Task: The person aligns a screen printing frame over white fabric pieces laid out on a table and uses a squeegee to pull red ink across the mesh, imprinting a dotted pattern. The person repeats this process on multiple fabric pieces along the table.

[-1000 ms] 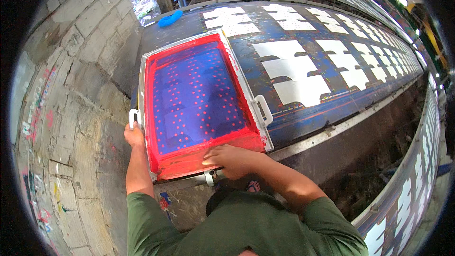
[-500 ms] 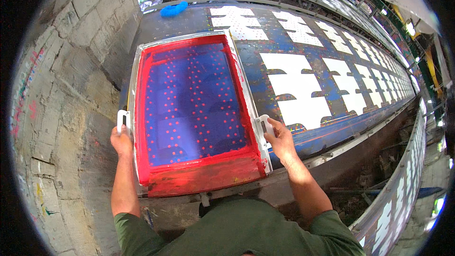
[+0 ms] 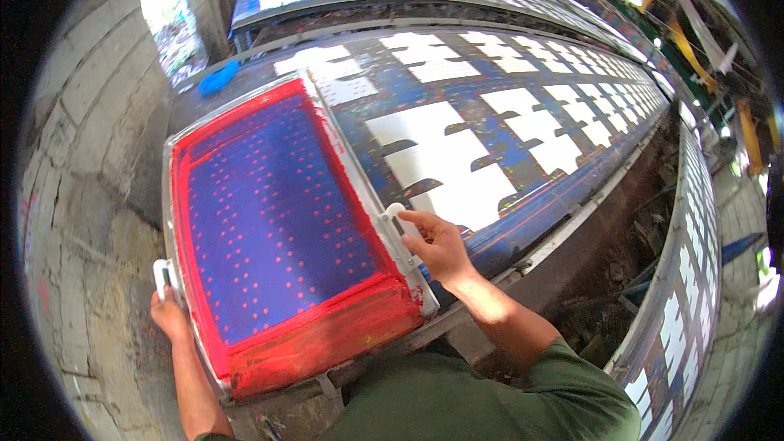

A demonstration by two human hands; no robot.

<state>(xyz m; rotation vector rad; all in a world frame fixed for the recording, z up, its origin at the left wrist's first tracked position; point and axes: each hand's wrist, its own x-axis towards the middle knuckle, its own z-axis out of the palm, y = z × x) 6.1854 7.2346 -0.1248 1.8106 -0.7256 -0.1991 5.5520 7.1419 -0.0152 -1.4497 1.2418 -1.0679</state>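
A screen-printing frame (image 3: 327, 369) with blue mesh, red dots and red-smeared borders lies over the near left end of the long table. My left hand (image 3: 171, 317) grips the white handle (image 3: 161, 271) on its left side. On the opposite side, my right hand (image 3: 439, 247) is closed around another white handle (image 3: 394, 211), thumb and fingertips on it. Close to the frame's right edge lies a plain white cut piece (image 3: 433, 155). Beyond the far edge, a similar white piece (image 3: 347, 90) shows small dots. What lies under the frame shows only faintly through the mesh.
White cut pieces run in two rows along the dark, paint-spotted table (image 3: 359, 126). A blue bundle (image 3: 219, 77) sits at its far left corner. A block wall (image 3: 90, 155) stands close at left. Other tables with white pieces stand beyond (image 3: 343, 0) and at right (image 3: 694, 278).
The view has swung right, so the frame and table appear farther left and tilted. Both hands keep hold of the frame's handles.
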